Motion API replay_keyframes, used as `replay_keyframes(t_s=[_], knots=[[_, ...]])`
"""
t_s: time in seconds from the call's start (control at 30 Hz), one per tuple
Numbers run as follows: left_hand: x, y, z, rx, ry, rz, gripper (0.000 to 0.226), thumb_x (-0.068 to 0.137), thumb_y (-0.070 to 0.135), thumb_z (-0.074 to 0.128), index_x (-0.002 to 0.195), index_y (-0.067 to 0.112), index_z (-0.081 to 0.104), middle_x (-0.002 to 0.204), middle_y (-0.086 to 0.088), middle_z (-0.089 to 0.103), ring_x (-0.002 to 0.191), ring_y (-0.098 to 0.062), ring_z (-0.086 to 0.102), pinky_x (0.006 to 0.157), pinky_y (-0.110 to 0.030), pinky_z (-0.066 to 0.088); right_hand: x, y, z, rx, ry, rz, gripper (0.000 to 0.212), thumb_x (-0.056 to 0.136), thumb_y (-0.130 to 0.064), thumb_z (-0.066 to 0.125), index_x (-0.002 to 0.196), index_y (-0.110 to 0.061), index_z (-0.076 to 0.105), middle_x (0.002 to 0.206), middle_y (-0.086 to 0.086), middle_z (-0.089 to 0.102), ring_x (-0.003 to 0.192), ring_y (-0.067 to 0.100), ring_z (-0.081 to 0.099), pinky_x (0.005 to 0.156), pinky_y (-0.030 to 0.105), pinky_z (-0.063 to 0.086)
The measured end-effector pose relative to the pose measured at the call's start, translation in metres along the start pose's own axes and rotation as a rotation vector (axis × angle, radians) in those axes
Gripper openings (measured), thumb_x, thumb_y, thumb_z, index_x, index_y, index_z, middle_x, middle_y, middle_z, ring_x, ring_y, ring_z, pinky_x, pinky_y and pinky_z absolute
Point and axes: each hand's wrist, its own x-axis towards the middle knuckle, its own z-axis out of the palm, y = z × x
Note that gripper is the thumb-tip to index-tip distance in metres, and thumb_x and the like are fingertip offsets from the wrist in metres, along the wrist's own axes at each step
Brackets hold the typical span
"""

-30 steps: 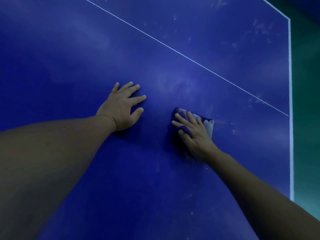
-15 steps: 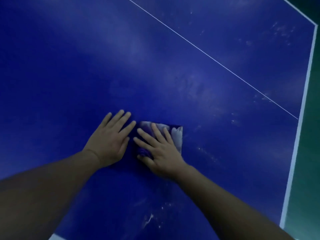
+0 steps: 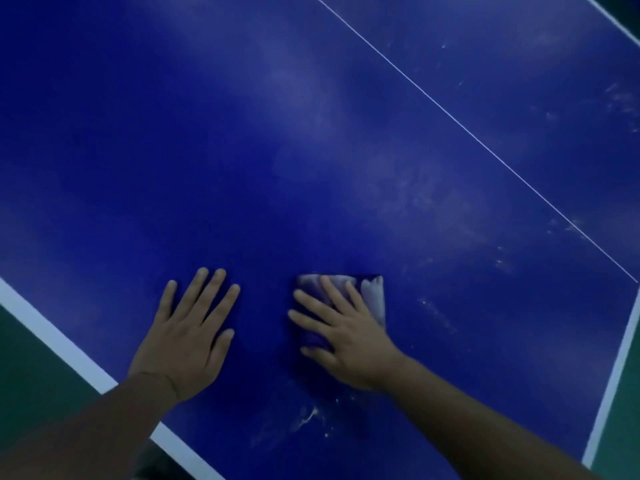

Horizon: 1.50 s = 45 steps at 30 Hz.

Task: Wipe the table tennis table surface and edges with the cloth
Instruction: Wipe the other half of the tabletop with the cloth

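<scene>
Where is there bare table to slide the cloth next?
Bare blue table runs from both hands up to the thin white line, and from the cloth right to the white edge. Crowded: the narrow gap between left hand and right hand.

The right hand [image 3: 346, 336] covers most of the cloth [image 3: 375, 296], hiding how it is folded. The table [image 3: 311, 150] runs past the top and left edges, and both forearms are cropped at the bottom.
</scene>
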Motion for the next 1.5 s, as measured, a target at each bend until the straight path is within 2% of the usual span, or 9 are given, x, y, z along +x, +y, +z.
replay_keyframes(t_s=[0.13, 0.27, 0.53, 0.67, 0.83, 1.07, 1.17, 1.3, 1.5], knots=[[-0.002, -0.004, 0.004, 0.018, 0.019, 0.013, 0.062, 0.102, 0.045, 0.024, 0.157, 0.015, 0.029, 0.167, -0.009, 0.017, 0.155, -0.029, 0.011, 0.12, -0.06, 0.013, -0.003, 0.063, -0.029, 0.068, 0.007, 0.203, 0.062, 0.096, -0.063, 0.022, 0.154, -0.041, 0.029, 0.162, -0.024, 0.001, 0.151, 0.009, -0.022, 0.122, 0.054, -0.008], [-0.001, -0.006, 0.004, 0.019, 0.005, 0.015, 0.062, 0.102, 0.047, 0.022, 0.158, 0.018, 0.024, 0.168, -0.008, 0.014, 0.156, -0.028, 0.007, 0.121, -0.06, 0.011, 0.048, 0.038, -0.039, 0.141, 0.128, 0.391, 0.068, 0.095, -0.067, 0.011, 0.155, -0.042, 0.028, 0.16, -0.026, -0.004, 0.15, 0.01, -0.023, 0.121, 0.049, -0.015], [-0.003, -0.006, 0.001, -0.011, -0.019, 0.035, 0.066, 0.1, 0.05, 0.023, 0.158, 0.02, 0.023, 0.168, -0.007, 0.009, 0.156, -0.026, -0.001, 0.123, -0.059, 0.007, -0.021, -0.041, 0.004, 0.304, -0.052, 0.043, 0.059, 0.101, -0.067, 0.014, 0.154, -0.045, 0.027, 0.161, -0.034, 0.002, 0.151, 0.007, -0.019, 0.118, 0.037, -0.023], [-0.005, -0.007, -0.003, -0.11, -0.007, 0.058, 0.065, 0.099, 0.049, 0.024, 0.156, 0.018, 0.031, 0.167, -0.009, 0.015, 0.156, -0.027, 0.002, 0.123, -0.059, 0.005, -0.021, -0.023, -0.009, 0.372, -0.049, 0.212, 0.058, 0.097, -0.07, 0.014, 0.151, -0.05, 0.024, 0.16, -0.034, 0.0, 0.148, -0.001, -0.022, 0.122, 0.046, -0.015], [-0.01, -0.008, -0.01, -0.265, 0.044, 0.108, 0.061, 0.099, 0.04, 0.026, 0.149, 0.012, 0.047, 0.162, -0.014, 0.03, 0.154, -0.03, 0.016, 0.124, -0.056, 0.008, 0.017, -0.095, 0.01, 0.252, 0.059, 0.363, 0.066, 0.094, -0.067, 0.014, 0.155, -0.045, 0.024, 0.16, -0.028, -0.008, 0.145, 0.004, -0.033, 0.12, 0.05, -0.018], [-0.057, 0.005, 0.0, -0.076, -0.067, 0.059, 0.067, 0.098, 0.045, 0.007, 0.16, 0.022, 0.02, 0.169, -0.006, 0.007, 0.156, -0.026, -0.002, 0.124, -0.056, 0.0, -0.061, -0.137, 0.051, 0.086, -0.044, 0.128, 0.058, 0.101, -0.064, 0.019, 0.155, -0.046, 0.021, 0.163, -0.027, -0.005, 0.152, 0.015, -0.021, 0.118, 0.045, -0.021], [-0.078, 0.009, 0.016, -0.046, -0.074, 0.056, 0.066, 0.099, 0.047, 0.007, 0.16, 0.022, 0.01, 0.168, -0.006, -0.004, 0.155, -0.027, -0.01, 0.123, -0.056, -0.006, -0.067, -0.113, 0.04, 0.086, -0.063, 0.208, 0.057, 0.1, -0.065, 0.019, 0.154, -0.048, 0.023, 0.162, -0.03, -0.005, 0.151, 0.011, -0.023, 0.119, 0.049, -0.016], [-0.074, 0.004, 0.022, -0.037, -0.027, 0.081, 0.065, 0.099, 0.044, 0.014, 0.159, 0.021, 0.014, 0.168, -0.009, 0.004, 0.156, -0.029, -0.003, 0.123, -0.058, -0.002, -0.026, -0.149, 0.046, 0.087, 0.024, 0.422, 0.061, 0.098, -0.069, 0.014, 0.155, -0.047, 0.018, 0.163, -0.023, -0.01, 0.148, 0.015, -0.031, 0.117, 0.053, -0.021], [-0.075, 0.002, 0.026, -0.037, -0.004, 0.093, 0.062, 0.098, 0.043, 0.017, 0.156, 0.023, 0.011, 0.166, -0.009, 0.0, 0.155, -0.029, -0.004, 0.123, -0.056, -0.005, -0.055, -0.228, 0.099, -0.021, 0.109, 0.401, 0.067, 0.096, -0.06, 0.036, 0.158, -0.041, 0.019, 0.169, -0.009, 0.005, 0.155, 0.032, -0.006, 0.118, 0.059, -0.001]])
